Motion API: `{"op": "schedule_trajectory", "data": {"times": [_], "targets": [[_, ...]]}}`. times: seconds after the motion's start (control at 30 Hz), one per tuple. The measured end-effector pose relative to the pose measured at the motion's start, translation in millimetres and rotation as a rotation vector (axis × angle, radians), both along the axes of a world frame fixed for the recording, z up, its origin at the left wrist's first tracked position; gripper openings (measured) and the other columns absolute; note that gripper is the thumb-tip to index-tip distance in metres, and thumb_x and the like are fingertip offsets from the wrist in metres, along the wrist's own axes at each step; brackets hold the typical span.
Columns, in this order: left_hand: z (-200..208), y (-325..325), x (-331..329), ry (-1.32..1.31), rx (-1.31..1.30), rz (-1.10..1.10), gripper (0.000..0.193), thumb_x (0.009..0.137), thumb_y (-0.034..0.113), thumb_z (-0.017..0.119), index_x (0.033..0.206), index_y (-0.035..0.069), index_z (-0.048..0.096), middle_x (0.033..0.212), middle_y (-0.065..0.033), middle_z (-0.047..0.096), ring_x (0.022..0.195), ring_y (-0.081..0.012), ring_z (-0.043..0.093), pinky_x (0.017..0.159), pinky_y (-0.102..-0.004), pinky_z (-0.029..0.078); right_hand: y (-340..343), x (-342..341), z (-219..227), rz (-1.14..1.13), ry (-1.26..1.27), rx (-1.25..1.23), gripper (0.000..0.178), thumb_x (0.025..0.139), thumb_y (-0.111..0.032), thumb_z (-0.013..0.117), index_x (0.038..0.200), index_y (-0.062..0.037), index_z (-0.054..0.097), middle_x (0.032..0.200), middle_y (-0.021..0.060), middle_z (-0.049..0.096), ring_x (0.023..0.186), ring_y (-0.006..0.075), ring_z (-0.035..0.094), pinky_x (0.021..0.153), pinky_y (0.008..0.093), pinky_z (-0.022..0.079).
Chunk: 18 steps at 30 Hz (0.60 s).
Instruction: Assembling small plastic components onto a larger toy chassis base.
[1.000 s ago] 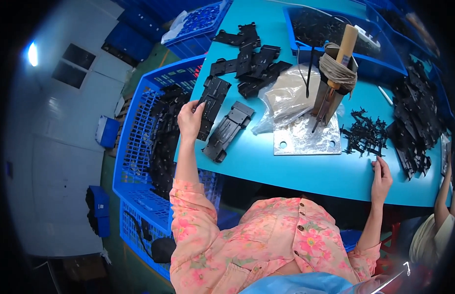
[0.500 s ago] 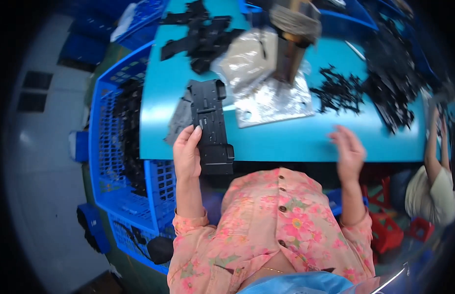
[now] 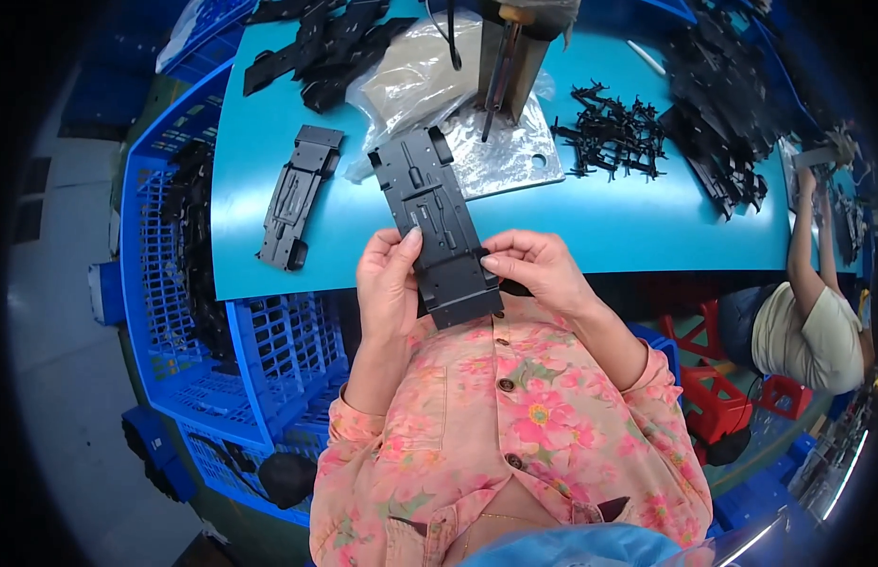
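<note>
A long black plastic chassis plate [image 3: 427, 203], with wheel-arch cutouts and raised ribs, is held over the table's front edge, tilted slightly. My left hand [image 3: 387, 283] is closed on its left side, thumb on the upper face. At the lower right edge, my right hand [image 3: 545, 269] pinches it near a wheel arch; the fingertips beneath are hidden. A similar black chassis [image 3: 299, 198] lies alone on the table to the left. Beyond the held piece, a metal post with a thin rod [image 3: 500, 80] rises beside a silver plastic-wrapped board [image 3: 514, 156].
Further chassis pieces [image 3: 335, 47] are piled at far left. Small branching black parts [image 3: 613, 132] and a heap of black parts [image 3: 722, 104] lie on the right of the turquoise table [image 3: 628, 231]. A blue crate [image 3: 269, 378] stands left; a co-worker [image 3: 802, 331] sits at right.
My right hand has come left from over the table and taken hold of the chassis. The chassis has tilted and shifted right, while the view has turned, showing the other chassis uncovered.
</note>
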<state>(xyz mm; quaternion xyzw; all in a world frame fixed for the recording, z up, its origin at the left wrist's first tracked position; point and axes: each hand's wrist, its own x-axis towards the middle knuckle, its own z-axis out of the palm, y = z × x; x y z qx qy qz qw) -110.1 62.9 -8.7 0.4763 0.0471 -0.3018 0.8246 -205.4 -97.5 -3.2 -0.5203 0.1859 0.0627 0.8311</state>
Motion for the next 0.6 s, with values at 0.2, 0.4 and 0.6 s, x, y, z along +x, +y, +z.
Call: {"op": "schedule_trajectory", "data": {"times": [0.2, 0.4, 0.6], "targets": [[10, 9, 6, 0.153, -0.232, -0.045, 0.036, 0.091, 0.026, 0.039, 0.116, 0.001, 0.043, 0.112, -0.0120, 0.052, 0.104, -0.0274, 0.050, 0.086, -0.0366, 0.042, 1, -7, -1, 0.174, 0.072, 0.064, 0.016, 0.078, -0.007, 0.062, 0.092, 0.0001, 0.061, 0.071, -0.0005, 0.058, 0.062, 0.0041, 0.051, 0.054, 0.0171, 0.042], [0, -1, 17, 0.102, -0.189, -0.186, 0.038, 0.089, 0.016, 0.038, 0.124, 0.003, 0.031, 0.109, -0.0190, 0.051, 0.095, -0.0355, 0.055, 0.072, -0.0403, 0.052, -3, -16, -2, 0.294, -0.206, -0.500, 0.016, 0.081, -0.011, 0.059, 0.090, 0.0014, 0.061, 0.076, 0.0052, 0.063, 0.069, 0.0081, 0.058, 0.062, 0.0219, 0.046], [8, -10, 10, 0.174, -0.199, -0.398, 0.038, 0.088, 0.012, 0.039, 0.123, 0.001, 0.031, 0.110, -0.0204, 0.050, 0.092, -0.0368, 0.057, 0.072, -0.0402, 0.052, -82, -22, 5, -0.270, -0.153, -1.164, 0.011, 0.077, -0.008, 0.059, 0.084, 0.0002, 0.062, 0.078, 0.0093, 0.061, 0.072, 0.0161, 0.058, 0.064, 0.0262, 0.046]]}}
